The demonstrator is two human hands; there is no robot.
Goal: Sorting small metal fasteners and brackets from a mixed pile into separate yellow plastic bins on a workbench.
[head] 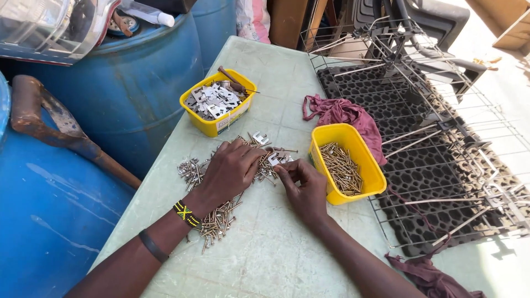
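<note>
So both hands are down in a loose pile of screws (pixel 221 215) mixed with small metal brackets, spread across the pale green bench (pixel 265 254). The left hand (pixel 231 172) lies palm-down over the middle of the pile, fingers spread and resting on the screws, not clenched around anything as far as I can see. The right hand (pixel 305 185) sits just beside it at the pile's right edge, fingertips pinched together on something tiny, looks like one screw or bracket, but it's too small to say which. The left wrist has a beaded bracelet (pixel 186 214) in black, yellow and red, plus a dark band (pixel 153 245) further up the arm.

Right next to the right hand is a yellow tub (pixel 353 144) holding brass-coloured screws. A second yellow tub (pixel 205 126) sits further back on the bench, full of flat metal brackets (pixel 214 100), with a rusty tool (pixel 233 80) lying across its far rim. A maroon rag (pixel 345 113) is bunched up behind the nearer tub. A wire rack (pixel 441 127) lies on a black perforated mat (pixel 419 182) to the right. On the left stand blue plastic drums (pixel 127 94), with a rusty handle (pixel 66 132) resting between them.
</note>
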